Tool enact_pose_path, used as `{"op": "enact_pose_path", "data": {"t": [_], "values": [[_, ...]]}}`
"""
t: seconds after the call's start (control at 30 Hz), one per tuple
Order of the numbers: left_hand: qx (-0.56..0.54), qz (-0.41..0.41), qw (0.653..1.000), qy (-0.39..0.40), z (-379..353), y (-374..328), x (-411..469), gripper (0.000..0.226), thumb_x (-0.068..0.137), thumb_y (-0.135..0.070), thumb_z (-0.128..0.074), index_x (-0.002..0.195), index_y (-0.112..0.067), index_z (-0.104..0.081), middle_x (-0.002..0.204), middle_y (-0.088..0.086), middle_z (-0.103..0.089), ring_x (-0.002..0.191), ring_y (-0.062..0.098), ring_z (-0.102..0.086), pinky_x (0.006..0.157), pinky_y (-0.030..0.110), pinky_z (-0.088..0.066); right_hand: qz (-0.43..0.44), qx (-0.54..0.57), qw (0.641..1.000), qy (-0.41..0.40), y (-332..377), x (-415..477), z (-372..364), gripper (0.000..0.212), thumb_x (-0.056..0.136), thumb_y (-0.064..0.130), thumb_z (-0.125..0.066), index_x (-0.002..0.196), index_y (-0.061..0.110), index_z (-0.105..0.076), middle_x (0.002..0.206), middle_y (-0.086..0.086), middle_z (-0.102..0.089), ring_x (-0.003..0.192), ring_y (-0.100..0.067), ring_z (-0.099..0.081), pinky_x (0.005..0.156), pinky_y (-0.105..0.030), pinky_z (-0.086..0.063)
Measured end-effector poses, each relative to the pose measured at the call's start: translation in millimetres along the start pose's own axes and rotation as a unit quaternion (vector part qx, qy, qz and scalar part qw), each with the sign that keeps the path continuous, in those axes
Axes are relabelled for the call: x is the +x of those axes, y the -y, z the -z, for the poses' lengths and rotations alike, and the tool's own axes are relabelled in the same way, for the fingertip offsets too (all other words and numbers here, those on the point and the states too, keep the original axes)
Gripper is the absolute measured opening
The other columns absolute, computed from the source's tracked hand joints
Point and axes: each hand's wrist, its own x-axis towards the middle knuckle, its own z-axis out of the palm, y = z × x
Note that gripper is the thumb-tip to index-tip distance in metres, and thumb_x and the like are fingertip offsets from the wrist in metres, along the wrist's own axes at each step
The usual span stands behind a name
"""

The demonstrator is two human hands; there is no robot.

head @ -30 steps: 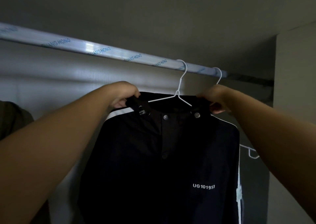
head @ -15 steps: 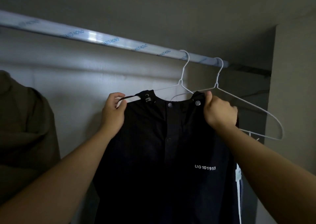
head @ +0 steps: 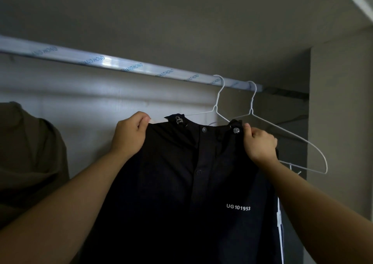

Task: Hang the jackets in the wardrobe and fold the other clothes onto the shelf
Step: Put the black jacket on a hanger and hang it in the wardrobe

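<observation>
Hanging step. Left hand pinches one shoulder of the black jacket, which sits on a white hanger hooked on the rail. Right hand grips the other shoulder. Next, likely: square shoulders, let go.

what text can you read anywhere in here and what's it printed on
"UG101953": white print on the chest of the black jacket.
"HANG HONG": blue print repeated along the film-wrapped rail; a letter before it may be blurred or cut off.
White patch at the jacket's side stripe: too small to read, if it bears text at all.
</observation>
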Motion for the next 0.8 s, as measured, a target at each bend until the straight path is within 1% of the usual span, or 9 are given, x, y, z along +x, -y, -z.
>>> {"op": "enact_pose_path", "data": {"t": [0.13, 0.27, 0.33, 0.43, 0.5, 0.57, 0.67, 0.73, 0.8], "values": [[-0.103, 0.126, 0.985, 0.052, 0.9, 0.1, 19.2, 0.023, 0.099, -0.015, -0.052, 0.081, -0.015, -0.065, 0.077, 0.001, -0.063, 0.077, 0.021, -0.057, 0.070, 0.031, -0.042, -0.009, 0.009, 1.000, 0.000, 3.4, 0.3, -4.8, 0.052, 0.105, 0.044, -0.026, 0.088, 0.017, -0.067, 0.107, -0.021, -0.069, 0.109, -0.041, -0.058, 0.106, -0.049, -0.032], [-0.227, 0.239, 0.940, 0.092, -0.1, -4.6, 28.3, 0.028, 0.092, -0.009, -0.055, 0.065, -0.012, -0.059, 0.063, -0.005, -0.056, 0.074, 0.022, -0.051, 0.070, 0.032, -0.037, -0.013, 0.008, 1.000, -0.001, 3.0, 4.1, -8.6, 0.051, 0.105, 0.041, -0.027, 0.085, 0.016, -0.066, 0.106, -0.022, -0.069, 0.108, -0.041, -0.058, 0.104, -0.048, -0.032], [-0.308, 0.328, 0.888, 0.093, -3.9, -5.6, 26.1, 0.015, 0.087, -0.012, -0.059, 0.073, -0.006, -0.063, 0.071, 0.006, -0.060, 0.076, 0.026, -0.055, 0.070, 0.033, -0.043, -0.013, 0.006, 1.000, -0.001, 1.8, 5.8, -10.3, 0.051, 0.105, 0.040, -0.027, 0.088, 0.015, -0.067, 0.107, -0.022, -0.069, 0.108, -0.040, -0.058, 0.104, -0.047, -0.032], [-0.449, 0.420, 0.772, 0.158, -7.3, -5.2, 13.6, 0.027, 0.080, -0.016, -0.063, 0.096, -0.001, -0.079, 0.097, 0.015, -0.074, 0.087, 0.032, -0.070, 0.081, 0.035, -0.058, -0.011, 0.001, 1.000, -0.013, 0.7, 5.5, -13.8, 0.052, 0.105, 0.041, -0.027, 0.091, 0.013, -0.069, 0.107, -0.021, -0.069, 0.108, -0.040, -0.059, 0.104, -0.046, -0.033], [-0.496, 0.421, 0.735, 0.189, -11.8, -4.6, 3.7, 0.028, 0.072, -0.018, -0.065, 0.090, -0.006, -0.082, 0.097, 0.013, -0.077, 0.083, 0.028, -0.075, 0.069, 0.030, -0.060, -0.009, 0.002, 1.000, -0.021, -0.9, 5.7, -14.3, 0.052, 0.105, 0.041, -0.027, 0.090, 0.014, -0.069, 0.104, -0.019, -0.070, 0.107, -0.038, -0.059, 0.104, -0.046, -0.033], [-0.511, 0.419, 0.720, 0.210, -17.0, -4.1, -2.0, 0.028, 0.068, -0.022, -0.066, 0.085, -0.008, -0.083, 0.094, 0.012, -0.077, 0.078, 0.027, -0.075, 0.064, 0.028, -0.059, -0.003, 0.003, 1.000, -0.030, -2.7, 5.9, -12.4, 0.051, 0.106, 0.042, -0.026, 0.086, 0.017, -0.067, 0.099, -0.016, -0.070, 0.105, -0.037, -0.059, 0.103, -0.048, -0.032], [-0.470, 0.440, 0.748, 0.160, -25.3, -1.1, -0.2, 0.023, 0.083, -0.020, -0.061, 0.092, -0.007, -0.078, 0.094, 0.012, -0.073, 0.078, 0.028, -0.071, 0.071, 0.031, -0.057, 0.009, -0.002, 0.999, -0.040, -4.6, 5.4, -8.3, 0.052, 0.106, 0.043, -0.024, 0.089, 0.019, -0.068, 0.098, -0.016, -0.070, 0.107, -0.037, -0.058, 0.103, -0.048, -0.030], [-0.374, 0.383, 0.840, 0.083, -29.8, 2.6, 2.7, 0.027, 0.098, -0.028, -0.055, 0.096, -0.008, -0.072, 0.093, 0.008, -0.071, 0.081, 0.023, -0.068, 0.077, 0.032, -0.054, 0.018, -0.006, 0.999, -0.038, -5.6, 4.7, -7.4, 0.053, 0.106, 0.045, -0.023, 0.094, 0.020, -0.069, 0.101, -0.016, -0.070, 0.110, -0.037, -0.057, 0.104, -0.049, -0.030], [-0.220, 0.234, 0.946, 0.042, -31.3, 5.6, 0.2, 0.028, 0.102, -0.029, -0.052, 0.094, -0.007, -0.066, 0.090, 0.004, -0.067, 0.084, 0.017, -0.062, 0.080, 0.032, -0.046, 0.023, -0.009, 0.999, -0.032, -6.1, 3.3, -8.5, 0.054, 0.106, 0.046, -0.023, 0.096, 0.019, -0.068, 0.101, -0.016, -0.070, 0.111, -0.037, -0.056, 0.104, -0.050, -0.031]]}}
